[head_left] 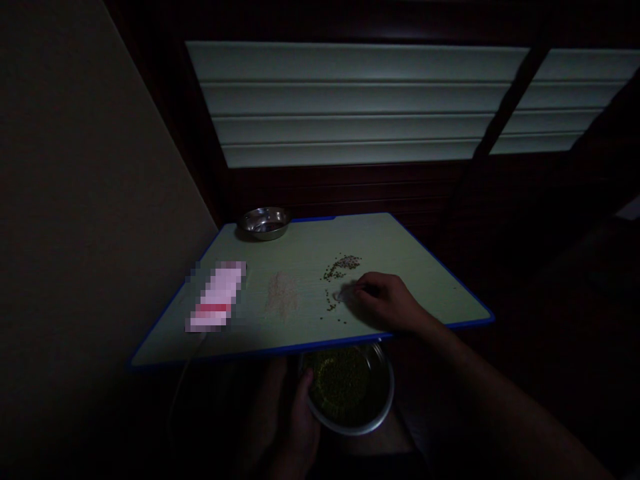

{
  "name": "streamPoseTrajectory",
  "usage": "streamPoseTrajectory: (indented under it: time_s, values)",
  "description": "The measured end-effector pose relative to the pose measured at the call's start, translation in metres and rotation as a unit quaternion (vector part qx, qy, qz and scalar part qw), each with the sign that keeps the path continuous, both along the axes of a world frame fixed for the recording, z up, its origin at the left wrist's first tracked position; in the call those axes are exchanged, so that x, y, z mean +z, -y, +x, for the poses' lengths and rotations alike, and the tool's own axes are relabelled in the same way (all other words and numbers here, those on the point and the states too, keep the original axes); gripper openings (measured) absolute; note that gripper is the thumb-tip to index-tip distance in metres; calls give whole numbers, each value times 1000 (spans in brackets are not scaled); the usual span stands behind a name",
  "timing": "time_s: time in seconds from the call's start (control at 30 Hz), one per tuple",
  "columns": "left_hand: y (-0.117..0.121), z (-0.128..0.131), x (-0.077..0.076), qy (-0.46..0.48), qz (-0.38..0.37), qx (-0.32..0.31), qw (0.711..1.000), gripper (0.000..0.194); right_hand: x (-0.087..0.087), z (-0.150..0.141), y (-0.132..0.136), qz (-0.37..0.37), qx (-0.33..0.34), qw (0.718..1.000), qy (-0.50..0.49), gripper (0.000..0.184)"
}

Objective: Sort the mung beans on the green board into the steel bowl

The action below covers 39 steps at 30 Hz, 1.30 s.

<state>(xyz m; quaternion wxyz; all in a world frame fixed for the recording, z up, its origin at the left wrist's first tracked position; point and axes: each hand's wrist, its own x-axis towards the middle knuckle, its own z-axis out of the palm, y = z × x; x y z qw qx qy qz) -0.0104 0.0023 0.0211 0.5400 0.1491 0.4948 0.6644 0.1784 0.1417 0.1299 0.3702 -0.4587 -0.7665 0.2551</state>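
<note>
My right hand [387, 303] rests on a pale green table [400, 257] with a blue edge, fingers curled and pressed down among scattered green beans [341, 265] and a few white grains. What is under the fingertips I cannot make out. My left hand [300, 417] grips the rim of a steel bowl [383, 410] full of green beans, held below the table's near edge. A small pile of white rice [283, 297] lies left of the beans.
An empty steel bowl [265, 222] stands at the table's far left corner. A blurred pink and white packet [217, 297] lies at the left. A wall is on the left, a shuttered window behind. The room is dark.
</note>
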Motion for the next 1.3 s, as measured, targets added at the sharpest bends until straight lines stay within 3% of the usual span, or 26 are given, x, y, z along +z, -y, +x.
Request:
streamPoseTrajectory:
  time_s: [0.4,0.63,0.77,0.9,1.13,1.3]
  values:
    - [-1,-4,-5,6,10,-14,1000,69,4,1,2,-41,11,999,2,17]
    - [-1,-7,-7,-28,11,-5,1000,67,3,0,1,-30,-40,998,31,18]
    - [-2,1,-5,11,8,7,1000,72,2,0,0,-8,-61,997,42,16]
    - [-1,2,1,24,11,-15,1000,74,1,0,0,4,-36,999,24,17]
    - [-2,1,-13,16,18,-7,1000,70,4,1,2,-16,-6,1000,12,18]
    - [-2,5,-2,15,10,-5,1000,64,6,1,4,-33,8,999,6,16]
